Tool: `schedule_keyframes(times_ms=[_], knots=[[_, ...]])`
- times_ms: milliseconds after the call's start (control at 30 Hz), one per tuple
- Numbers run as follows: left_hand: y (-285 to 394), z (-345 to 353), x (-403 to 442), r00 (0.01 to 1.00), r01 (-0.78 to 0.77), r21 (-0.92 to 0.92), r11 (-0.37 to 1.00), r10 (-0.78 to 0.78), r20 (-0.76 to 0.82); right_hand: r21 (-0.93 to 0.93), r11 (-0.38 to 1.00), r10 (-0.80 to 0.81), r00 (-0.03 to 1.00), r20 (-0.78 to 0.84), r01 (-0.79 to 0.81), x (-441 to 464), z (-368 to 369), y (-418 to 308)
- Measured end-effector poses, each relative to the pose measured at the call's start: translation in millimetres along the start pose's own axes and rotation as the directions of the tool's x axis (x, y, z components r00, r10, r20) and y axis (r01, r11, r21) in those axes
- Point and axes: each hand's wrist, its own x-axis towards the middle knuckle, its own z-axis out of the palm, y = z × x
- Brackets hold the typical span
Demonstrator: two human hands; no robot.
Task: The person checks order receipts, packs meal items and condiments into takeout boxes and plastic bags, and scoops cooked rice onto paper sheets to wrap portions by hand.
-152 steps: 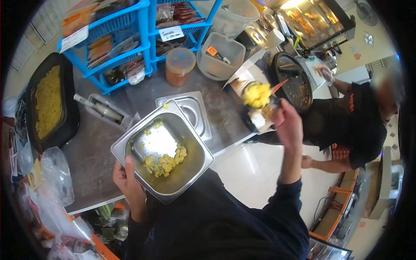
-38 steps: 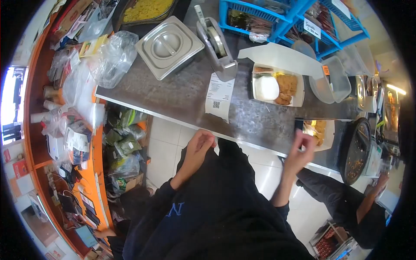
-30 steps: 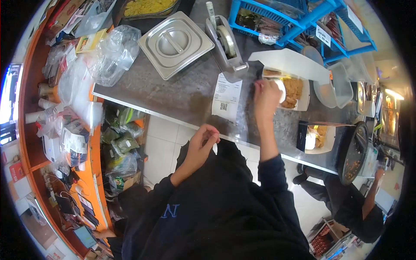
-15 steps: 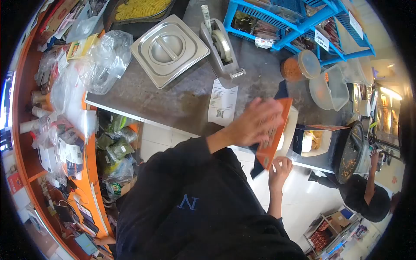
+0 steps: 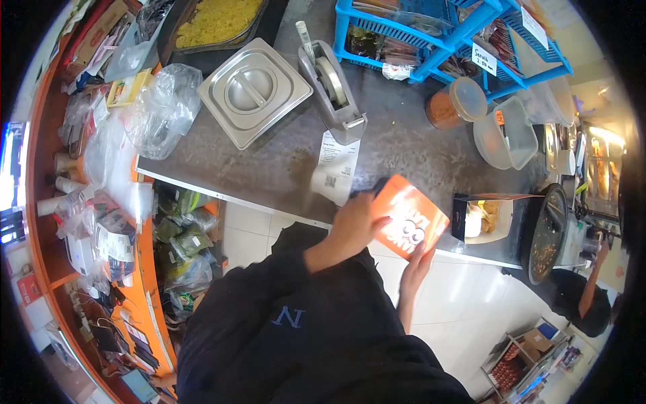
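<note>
An orange takeaway box (image 5: 409,217) with white lettering and a round eye-like print is held over the counter's front edge, printed lid facing up. My left hand (image 5: 353,225) is closed around its left side, with the thumb on the lid. My right hand (image 5: 416,268) grips the box's lower right corner, fingers along its edge. To the right, an open takeaway box (image 5: 488,221) with food in it stands on the counter. A printed receipt (image 5: 338,161) lies left of the held box, its lower end blurred and partly under the tape dispenser (image 5: 333,101).
A steel lid (image 5: 256,93) and a tray of yellow food (image 5: 219,23) sit at the back left. Blue baskets (image 5: 431,47), a jar of orange powder (image 5: 457,104) and a clear tub (image 5: 506,135) are back right. A dark round pan (image 5: 545,236) stands beyond the open box. Another person (image 5: 579,299) is at right.
The box's orange lid, upright and side-on before, now lies shut and faces me. My left hand has moved from the lid's face to the box's left side.
</note>
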Motion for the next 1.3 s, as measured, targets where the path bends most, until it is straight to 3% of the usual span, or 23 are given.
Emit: schedule_keyframes(times_ms=[33,133,233,300,333,367,400,467,500,533,600,633,700,767,800,867,1000,1033,1133,1167,1200,1267,1300], knots=[[-8,-9,-10,1.0,0.025,-0.039,0.999,-0.024,0.013,0.019,0.999,0.026,0.994,0.108,-0.028,14,-7,0],[-22,-21,-30,0.998,0.067,-0.122,0.99,-0.064,0.029,-0.541,0.836,0.016,0.981,0.192,0.093,31,-12,-27],[-19,-24,-34,0.993,-0.044,-0.187,0.981,0.023,-0.114,-0.334,0.941,0.043,0.96,0.278,0.054,35,-18,-31],[-4,-27,-36,0.935,-0.217,-0.275,0.936,0.119,-0.334,0.022,0.987,-0.157,0.987,0.038,0.156,22,-10,-25],[-4,-24,-36,0.931,-0.212,-0.226,0.951,0.126,-0.341,0.191,0.955,-0.211,0.972,-0.104,0.228,14,-5,-22],[-6,-21,-35,0.928,-0.206,-0.175,0.963,0.136,-0.346,0.152,0.956,-0.24,0.966,-0.092,0.252,12,-3,-24],[-8,-18,-35,0.925,-0.201,-0.125,0.972,0.146,-0.351,-0.026,0.983,-0.182,0.983,-0.016,0.181,15,-3,-23],[-16,-18,-16,0.991,0.026,-0.04,0.999,-0.031,-0.127,-0.385,0.92,-0.033,0.995,0.094,0.067,35,-4,-16],[-18,-18,-10,0.991,0.13,0.02,0.991,-0.13,-0.016,-0.455,0.886,-0.043,0.993,0.114,0.09,47,1,-16],[-17,-13,-10,0.993,0.088,0.045,0.995,-0.084,-0.081,-0.485,0.836,-0.254,0.964,0.072,0.257,51,3,-20],[-12,-10,-4,0.976,0.006,0.113,0.994,0.019,-0.215,-0.55,0.637,-0.642,0.767,0.011,0.541,52,15,-46],[-4,-10,-2,0.938,-0.053,0.161,0.986,0.105,-0.33,-0.534,0.571,-0.689,0.718,0.101,0.623,59,17,-49],[-5,-7,13,0.907,-0.285,0.299,0.911,0.357,-0.224,-0.479,0.426,-0.759,0.591,0.274,0.768,74,15,-50],[-9,-7,28,0.813,-0.497,0.405,0.767,0.575,-0.091,-0.392,0.611,-0.628,0.723,0.288,0.688,80,15,-42],[-9,-5,28,0.829,-0.492,0.328,0.806,0.549,-0.108,-0.35,0.695,-0.551,0.778,0.302,0.628,81,14,-37],[-8,-3,30,0.856,-0.478,0.167,0.863,0.499,-0.131,-0.388,0.628,-0.635,0.732,0.246,0.675,81,14,-30],[-7,-9,25,0.868,-0.461,0.265,0.847,0.492,-0.064,-0.39,0.605,-0.701,0.696,0.152,0.694,86,19,-33],[-4,-11,21,0.863,-0.479,0.271,0.835,0.504,-0.028,-0.197,0.757,-0.595,0.782,0.186,0.623,98,18,-21],[8,-22,20,0.849,-0.521,0.322,0.791,0.521,0.095,0.087,0.915,-0.401,0.867,0.297,0.393,101,11,-32],[6,-18,19,0.852,-0.521,0.352,0.777,0.501,0.154,-0.022,0.888,-0.447,0.875,0.186,0.458,93,11,-43],[4,-14,17,0.853,-0.521,0.382,0.764,0.476,0.212,-0.168,0.771,-0.609,0.788,0.088,0.615,91,4,-37],[7,1,20,0.913,-0.39,0.369,0.843,0.406,0.038,-0.476,0.43,-0.878,0.479,-0.022,0.767,84,-16,-18],[12,9,25,0.937,-0.298,0.349,0.888,0.343,-0.074,-0.563,0.522,-0.832,0.528,-0.172,0.64,78,-27,-14]])
